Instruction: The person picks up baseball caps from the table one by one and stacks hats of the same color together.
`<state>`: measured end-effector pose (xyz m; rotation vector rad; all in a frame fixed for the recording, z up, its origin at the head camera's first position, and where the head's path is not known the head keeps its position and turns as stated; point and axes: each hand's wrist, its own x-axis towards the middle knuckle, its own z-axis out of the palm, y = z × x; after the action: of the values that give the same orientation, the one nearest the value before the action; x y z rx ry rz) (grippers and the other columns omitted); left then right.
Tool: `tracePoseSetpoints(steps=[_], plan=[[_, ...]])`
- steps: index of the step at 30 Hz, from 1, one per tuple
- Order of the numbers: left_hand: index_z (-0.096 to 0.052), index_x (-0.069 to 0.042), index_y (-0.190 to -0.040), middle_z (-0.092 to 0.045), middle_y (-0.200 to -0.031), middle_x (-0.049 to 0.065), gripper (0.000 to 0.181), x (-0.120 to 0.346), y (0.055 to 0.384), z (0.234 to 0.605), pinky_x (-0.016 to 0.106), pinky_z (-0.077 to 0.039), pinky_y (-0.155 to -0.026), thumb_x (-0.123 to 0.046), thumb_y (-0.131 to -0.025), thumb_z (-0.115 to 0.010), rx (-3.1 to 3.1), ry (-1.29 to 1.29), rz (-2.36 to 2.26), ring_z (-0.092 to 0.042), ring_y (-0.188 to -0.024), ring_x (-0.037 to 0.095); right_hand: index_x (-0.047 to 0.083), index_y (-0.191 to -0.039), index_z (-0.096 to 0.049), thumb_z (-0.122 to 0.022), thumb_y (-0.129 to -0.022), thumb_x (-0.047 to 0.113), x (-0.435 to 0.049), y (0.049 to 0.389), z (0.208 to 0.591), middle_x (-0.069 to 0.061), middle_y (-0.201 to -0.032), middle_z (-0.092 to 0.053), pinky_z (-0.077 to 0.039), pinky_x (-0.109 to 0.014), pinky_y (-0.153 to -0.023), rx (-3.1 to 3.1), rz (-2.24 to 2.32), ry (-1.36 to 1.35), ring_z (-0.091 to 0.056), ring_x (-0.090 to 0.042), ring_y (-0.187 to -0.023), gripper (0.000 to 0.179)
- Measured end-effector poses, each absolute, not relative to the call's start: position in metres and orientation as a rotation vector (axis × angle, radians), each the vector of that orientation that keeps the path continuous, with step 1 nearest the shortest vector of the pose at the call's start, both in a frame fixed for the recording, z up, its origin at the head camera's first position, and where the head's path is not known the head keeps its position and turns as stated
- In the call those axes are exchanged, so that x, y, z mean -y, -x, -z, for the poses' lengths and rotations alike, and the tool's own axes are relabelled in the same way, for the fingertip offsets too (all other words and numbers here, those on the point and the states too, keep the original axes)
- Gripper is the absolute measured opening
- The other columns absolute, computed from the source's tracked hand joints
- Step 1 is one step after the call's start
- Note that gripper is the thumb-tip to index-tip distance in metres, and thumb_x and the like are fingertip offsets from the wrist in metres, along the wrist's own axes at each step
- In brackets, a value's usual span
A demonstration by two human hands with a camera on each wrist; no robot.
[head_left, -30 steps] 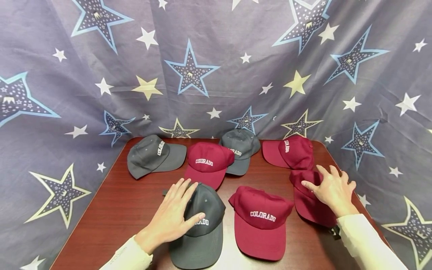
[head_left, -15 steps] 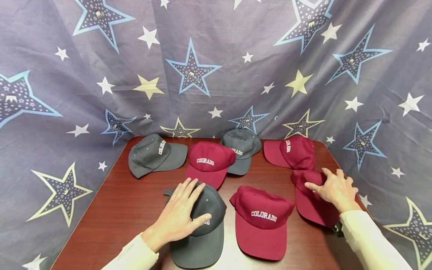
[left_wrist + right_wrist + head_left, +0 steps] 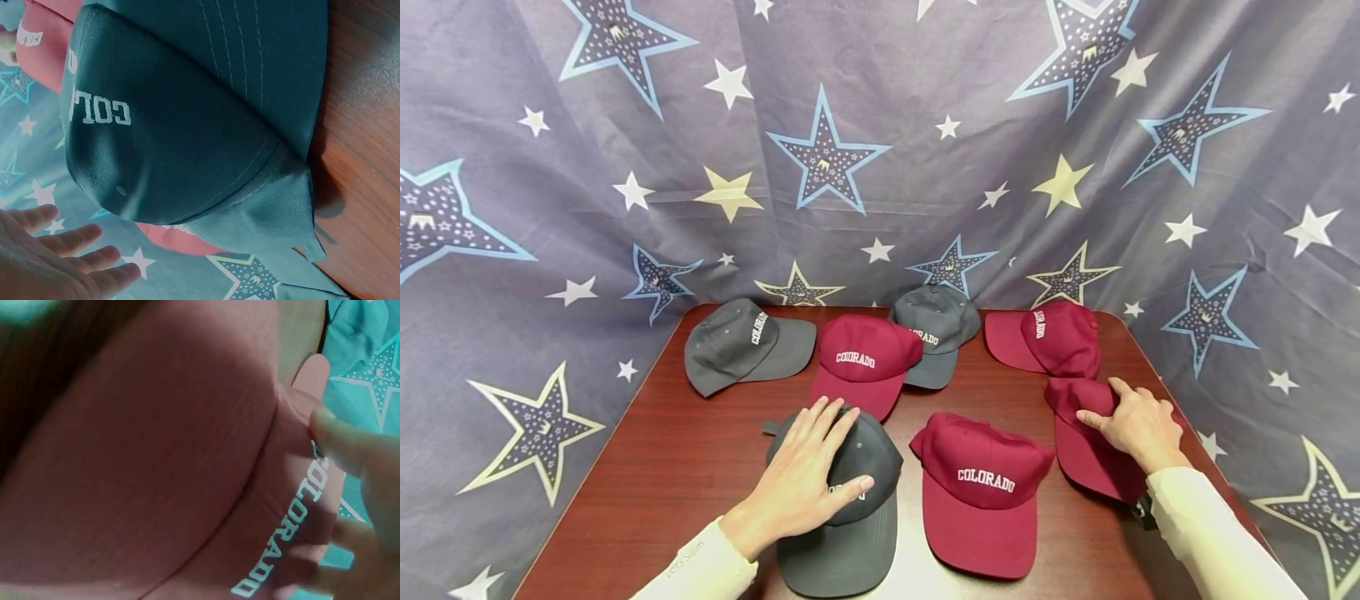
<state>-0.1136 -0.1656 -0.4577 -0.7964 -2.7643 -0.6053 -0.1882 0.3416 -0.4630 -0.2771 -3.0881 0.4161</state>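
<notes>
My left hand point(image 3: 801, 479) is spread above the front dark grey baseball cap point(image 3: 842, 554), its fingers nearly straight. In the left wrist view a gap shows between those fingers and the cap's crown point(image 3: 162, 150). At the right, my right hand point(image 3: 1138, 425) grips the crown of a maroon baseball cap point(image 3: 1086, 458), partly hiding it. The right wrist view has its thumb point(image 3: 344, 440) against the crown beside the white COLORADO lettering, with the other fingers lower along it. Between the hands sits another maroon cap point(image 3: 981, 500), brim towards me.
Farther back lie a grey cap point(image 3: 730, 346) at the left, a maroon cap point(image 3: 865, 358) overlapping a second grey cap point(image 3: 936, 325), and a maroon cap point(image 3: 1052, 337) at the right. A star-patterned curtain point(image 3: 880, 67) surrounds the brown table point(image 3: 647, 492).
My right hand has come down onto the right maroon cap, its fingers drawing in around the crown. My left hand has shifted slightly right over the grey cap.
</notes>
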Motion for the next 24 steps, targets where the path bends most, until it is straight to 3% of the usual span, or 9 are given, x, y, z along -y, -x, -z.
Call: tracePoseSetpoints(steps=[24], plan=[[-0.042, -0.013, -0.157, -0.039, -0.159, 0.018, 0.090, 0.165, 0.113, 0.462, 0.059, -0.019, -0.122, -0.071, -0.090, -0.059, 2.731, 0.814, 0.599, -0.026, -0.151, 0.042, 0.006, -0.143, -0.051, -0.077, -0.086, 0.045, -0.336, 0.181, 0.452, -0.038, -0.129, -0.054, -0.049, -0.067, -0.068, 3.085, -0.453, 0.243, -0.055, -0.057, -0.105, 0.074]])
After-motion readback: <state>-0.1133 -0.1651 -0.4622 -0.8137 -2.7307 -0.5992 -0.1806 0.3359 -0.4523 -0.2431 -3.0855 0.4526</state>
